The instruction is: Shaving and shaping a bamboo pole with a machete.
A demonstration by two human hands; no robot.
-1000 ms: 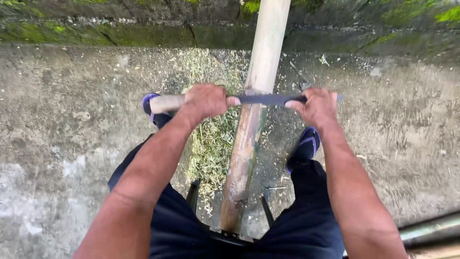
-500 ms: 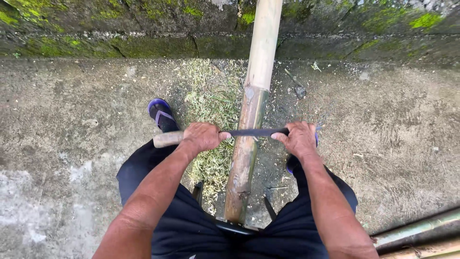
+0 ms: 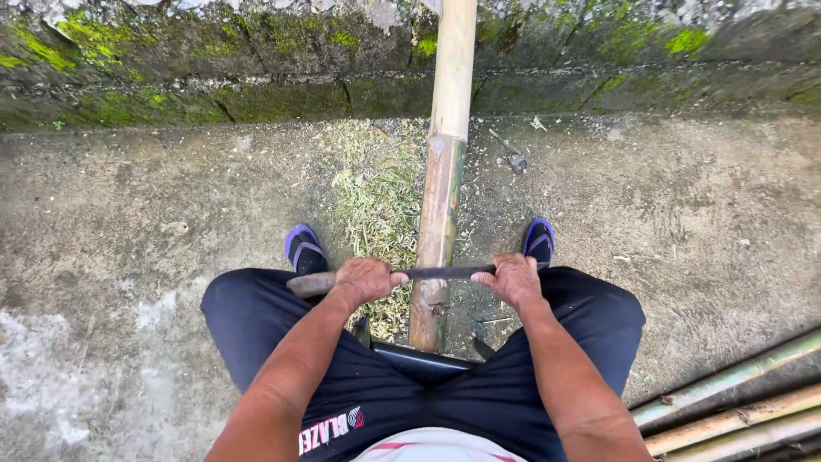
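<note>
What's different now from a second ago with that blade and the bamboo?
Both hands, left hand and right hand, drew the blade down the bamboo pole toward the body. Nothing was let go: each hand keeps its grip. The pole and the shavings stayed put.

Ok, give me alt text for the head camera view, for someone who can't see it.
Seen from above, a seated person's left hand and right hand grip the two ends of a dark blade laid across a bamboo pole. The pole leans against a mossy wall, with shavings on the concrete ground.
</note>
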